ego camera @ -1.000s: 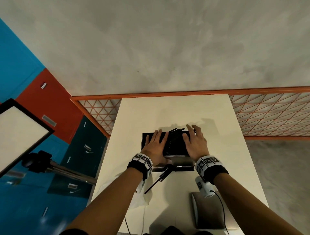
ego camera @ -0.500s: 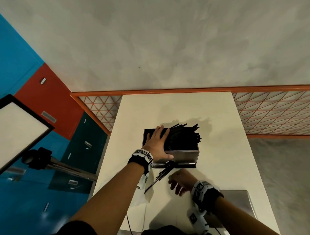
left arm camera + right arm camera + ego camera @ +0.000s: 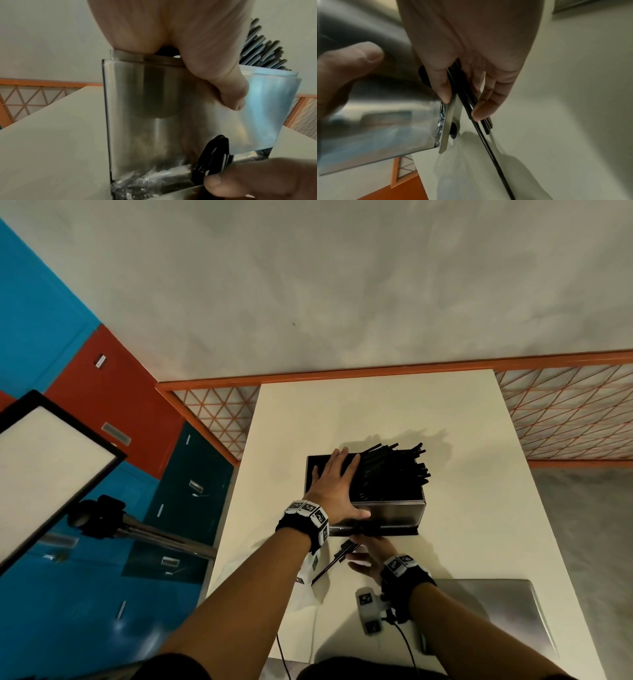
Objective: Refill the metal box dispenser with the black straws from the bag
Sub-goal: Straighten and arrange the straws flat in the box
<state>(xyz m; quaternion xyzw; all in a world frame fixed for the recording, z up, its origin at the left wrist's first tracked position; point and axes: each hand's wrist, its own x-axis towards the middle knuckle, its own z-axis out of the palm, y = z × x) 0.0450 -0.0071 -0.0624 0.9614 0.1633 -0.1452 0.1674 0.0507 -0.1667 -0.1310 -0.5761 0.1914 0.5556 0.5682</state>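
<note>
The metal box dispenser (image 3: 390,510) stands mid-table with a heap of black straws (image 3: 390,470) sticking out of its open top. My left hand (image 3: 334,484) lies flat on the left part of the top, and its thumb (image 3: 231,93) reaches down the shiny front (image 3: 150,108). My right hand (image 3: 368,551) is low at the box's front base, and its fingers (image 3: 479,108) curl round a few loose black straws (image 3: 471,106) beside the black knob (image 3: 214,151). The straws' far ends lie over the clear plastic bag (image 3: 471,169).
The box's loose metal lid (image 3: 493,607) lies flat on the white table (image 3: 376,412) near its front right edge. The crumpled bag (image 3: 306,587) sits by the left edge. An orange mesh railing (image 3: 565,412) borders the table's far side.
My right hand left the box top, dropped to the front base and took hold of the loose straws there. My left hand stayed flat on the top.
</note>
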